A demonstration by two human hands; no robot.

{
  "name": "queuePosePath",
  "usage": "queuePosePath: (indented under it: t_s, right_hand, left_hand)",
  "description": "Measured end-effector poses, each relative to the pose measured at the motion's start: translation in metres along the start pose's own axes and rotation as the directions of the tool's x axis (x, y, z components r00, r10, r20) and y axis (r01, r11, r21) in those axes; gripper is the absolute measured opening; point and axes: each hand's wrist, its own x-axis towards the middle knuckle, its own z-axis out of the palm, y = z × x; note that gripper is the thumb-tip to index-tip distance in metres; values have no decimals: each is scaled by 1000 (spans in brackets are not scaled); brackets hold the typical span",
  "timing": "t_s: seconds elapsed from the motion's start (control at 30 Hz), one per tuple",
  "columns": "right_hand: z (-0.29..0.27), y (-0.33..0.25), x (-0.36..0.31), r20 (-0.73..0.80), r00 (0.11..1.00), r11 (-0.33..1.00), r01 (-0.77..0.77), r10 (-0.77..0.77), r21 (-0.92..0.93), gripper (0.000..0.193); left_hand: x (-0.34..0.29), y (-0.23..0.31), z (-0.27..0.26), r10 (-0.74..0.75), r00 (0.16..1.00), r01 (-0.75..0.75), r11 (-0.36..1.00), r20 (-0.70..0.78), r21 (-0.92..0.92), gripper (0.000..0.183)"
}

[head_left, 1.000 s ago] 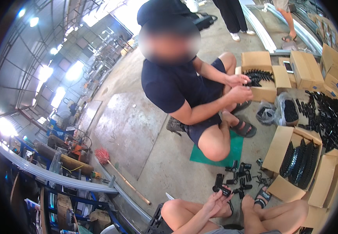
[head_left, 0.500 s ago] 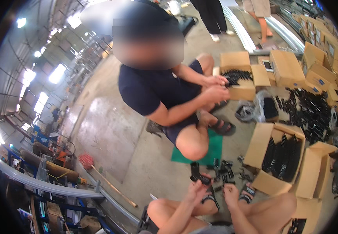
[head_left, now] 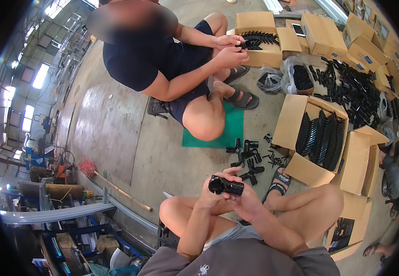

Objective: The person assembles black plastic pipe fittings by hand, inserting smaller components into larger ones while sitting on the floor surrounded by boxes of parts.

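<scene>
A black tubular pipe connector is in both my hands in front of my bent knees, its round open end toward the left. My left hand is closed around the open end. My right hand grips the other end from below and the right, partly hiding it. Just beyond my hands, several black pipe connectors lie loose on the floor. Beside them is a scatter of small black pieces, too small to name.
A co-worker sits opposite, holding a small black part over an open carton. A carton of stacked black parts stands right, with a black heap beyond. A green mat lies ahead; a bamboo-handled mop lies left.
My right hand, earlier apart from the left and closed, is now on the connector too. The connector has turned, its open end now showing. My view has tilted downward.
</scene>
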Motion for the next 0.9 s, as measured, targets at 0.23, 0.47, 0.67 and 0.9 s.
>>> queuePosePath:
  t_s: [0.23,0.47,0.67,0.9]
  right_hand:
    - [-19,-1,-1,119,990,997,-70,71,-14,16]
    - [-9,-6,-11,37,990,991,-133,134,-33,17]
    - [-32,-1,-9,162,978,982,-151,132,112,19]
    - [-10,-25,-26,3,985,978,-172,173,114,31]
  left_hand:
    - [-5,5,6,-36,999,36,999,-17,5,54]
    - [-12,10,6,-119,993,119,991,-1,67,54]
    - [-6,0,0,-101,995,101,991,4,85,50]
    - [-16,-1,7,-346,933,331,933,-98,-144,50]
